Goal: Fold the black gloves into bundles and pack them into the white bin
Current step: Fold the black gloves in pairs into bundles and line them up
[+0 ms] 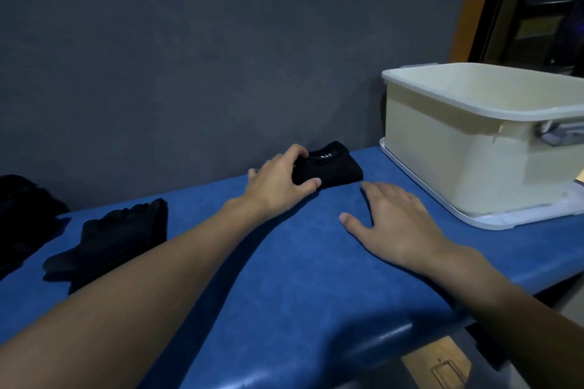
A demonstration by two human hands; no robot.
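Left hand [278, 181]: curled around the left end of the glove bundle [335, 167], thumb on its near side, fingers over the top.
Right hand [398, 221]: palm down on the table [284, 287], fingers straight and slightly spread, holding nothing; its fingertips are near the bundle's right corner.
Bundle, place: on the table just beyond both hands, close to the grey wall [221, 41] behind it.
Bundle, look: black, folded into a compact block, with a small white-lettered tag on top.
Room to the right: a strip of bare blue table lies between the right hand and the white bin [448, 161].
Bin: open-topped, standing on a white tray [483, 224], well apart from the bundle.
Room to the left: a loose black glove [123, 234] lies flat beside the left forearm, with more dark gloves [22, 205] beyond it.
Near edge: the table's rounded front edge runs under both forearms.
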